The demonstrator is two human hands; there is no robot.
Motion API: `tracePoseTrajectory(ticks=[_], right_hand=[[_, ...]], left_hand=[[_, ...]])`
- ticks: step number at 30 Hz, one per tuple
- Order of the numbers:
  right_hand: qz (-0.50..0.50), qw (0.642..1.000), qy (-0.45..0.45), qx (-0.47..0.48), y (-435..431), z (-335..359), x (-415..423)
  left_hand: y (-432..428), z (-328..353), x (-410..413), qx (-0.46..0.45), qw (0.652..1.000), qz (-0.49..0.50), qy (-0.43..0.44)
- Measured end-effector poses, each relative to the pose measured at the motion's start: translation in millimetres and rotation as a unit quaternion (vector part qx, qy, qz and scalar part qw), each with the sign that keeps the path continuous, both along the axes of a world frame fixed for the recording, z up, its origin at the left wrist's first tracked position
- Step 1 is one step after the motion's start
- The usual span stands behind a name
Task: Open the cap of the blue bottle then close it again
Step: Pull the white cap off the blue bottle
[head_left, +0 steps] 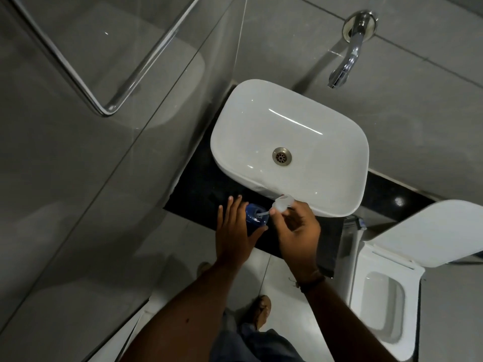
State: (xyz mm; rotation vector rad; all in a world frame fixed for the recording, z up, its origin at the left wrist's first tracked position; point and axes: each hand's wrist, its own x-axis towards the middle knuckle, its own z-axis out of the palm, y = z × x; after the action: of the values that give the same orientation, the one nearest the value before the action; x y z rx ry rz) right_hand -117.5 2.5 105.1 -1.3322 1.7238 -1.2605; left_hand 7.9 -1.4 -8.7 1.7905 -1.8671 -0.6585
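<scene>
A small blue bottle (254,218) stands on the black counter (198,189) just in front of the white basin. My left hand (234,235) wraps its left side, thumb across the front, fingers spread behind it. My right hand (296,231) holds a clear plastic cap (283,203) up and to the right of the bottle's mouth. A thin clear tube or stem runs from the cap side down into the bottle's opening. The cap is off the bottle.
A white basin (347,163) with a metal drain sits on the counter, a chrome tap (345,64) on the wall above it. A toilet with raised lid (428,231) stands at right. A glass panel with chrome rail (99,105) is at left.
</scene>
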Motion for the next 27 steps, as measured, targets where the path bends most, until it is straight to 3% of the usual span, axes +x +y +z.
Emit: tracePoseTrajectory(ticks=[7, 16, 19, 23, 27], right_hand=[[0.069, 0.988, 0.111, 0.079, -5, -43, 7], [0.020, 0.978, 0.182, 0.103, -1, -39, 4], [0.015, 0.975, 0.189, 0.120, 8, -41, -3], [0.091, 0.963, 0.188, 0.172, 7, -37, 3], [0.006, 0.978, 0.165, 0.128, 5, -36, -1]], left_hand=[[1, 1, 0, 0.004, 1.000, -0.013, -0.028], [2, 1, -1, -0.021, 0.999, 0.000, -0.027], [3, 0, -1, -0.019, 0.999, 0.001, -0.027], [5, 2, -1, -0.022, 1.000, 0.000, -0.021], [3, 4, -1, -0.013, 0.999, 0.000, -0.036]])
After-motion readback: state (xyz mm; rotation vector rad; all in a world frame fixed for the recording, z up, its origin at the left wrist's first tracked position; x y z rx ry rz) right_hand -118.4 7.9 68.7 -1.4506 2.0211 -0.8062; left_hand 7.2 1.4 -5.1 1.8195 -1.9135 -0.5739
